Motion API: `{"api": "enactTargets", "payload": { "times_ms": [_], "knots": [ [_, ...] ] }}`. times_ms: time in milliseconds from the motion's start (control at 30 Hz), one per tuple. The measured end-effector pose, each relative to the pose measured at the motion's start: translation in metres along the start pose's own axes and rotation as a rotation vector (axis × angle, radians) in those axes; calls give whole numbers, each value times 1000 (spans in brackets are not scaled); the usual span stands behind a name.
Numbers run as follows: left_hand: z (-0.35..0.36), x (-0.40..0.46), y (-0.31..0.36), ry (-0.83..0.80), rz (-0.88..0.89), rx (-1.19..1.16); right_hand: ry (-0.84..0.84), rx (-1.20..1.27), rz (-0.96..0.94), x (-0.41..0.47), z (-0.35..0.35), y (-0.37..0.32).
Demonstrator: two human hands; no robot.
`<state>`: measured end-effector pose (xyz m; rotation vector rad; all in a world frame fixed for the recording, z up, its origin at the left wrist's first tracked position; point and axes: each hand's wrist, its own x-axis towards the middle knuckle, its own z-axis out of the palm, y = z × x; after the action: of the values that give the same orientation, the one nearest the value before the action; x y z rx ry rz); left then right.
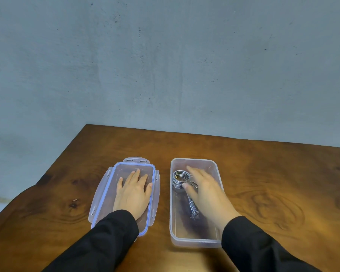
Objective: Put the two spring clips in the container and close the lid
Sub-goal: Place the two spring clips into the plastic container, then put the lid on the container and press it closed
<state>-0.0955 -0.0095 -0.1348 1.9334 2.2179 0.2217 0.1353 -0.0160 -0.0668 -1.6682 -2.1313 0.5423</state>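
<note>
A clear rectangular container (219,179) stands open on the wooden table, right of centre. Inside it lies a metal spring clip (181,178), its coil at the far left and its wire handles running toward me. My right hand (206,193) hovers flat over the container with fingers stretched out, the thumb touching the clip's handle. I see only one coil; my right hand hides much of the container's inside. The clear lid (106,190) with a blue seal lies upside down to the left. My left hand (133,193) rests palm down on it, fingers spread.
The dark wooden table (273,183) ends at a grey wall behind and drops off at the left edge. Lid and container lie side by side with a narrow gap between them. My black sleeves cover the near part of the table.
</note>
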Motion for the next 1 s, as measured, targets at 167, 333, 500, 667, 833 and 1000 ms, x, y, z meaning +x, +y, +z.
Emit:
{"api": "enactTargets", "payload": {
  "times_ms": [167, 333, 500, 667, 833, 1000],
  "knots": [
    [-4, 2, 1, 58, -56, -193, 301, 105, -56, -12, -29, 27],
    [-24, -6, 28, 68, 15, -28, 180, 194, 235, -29, -22, 65],
    [-18, -12, 49, 1, 42, 193, 137, 359, 315, -35, -16, 69],
    [-20, -9, 54, 13, 43, 198, 125, 394, 266, -36, -16, 69],
    [-46, 1, 60, -28, 19, 177, 105, 392, 267, -37, -15, 71],
    [-114, 10, 50, 188, -62, -122, 97, 355, 278, -37, -16, 71]
  ]
}}
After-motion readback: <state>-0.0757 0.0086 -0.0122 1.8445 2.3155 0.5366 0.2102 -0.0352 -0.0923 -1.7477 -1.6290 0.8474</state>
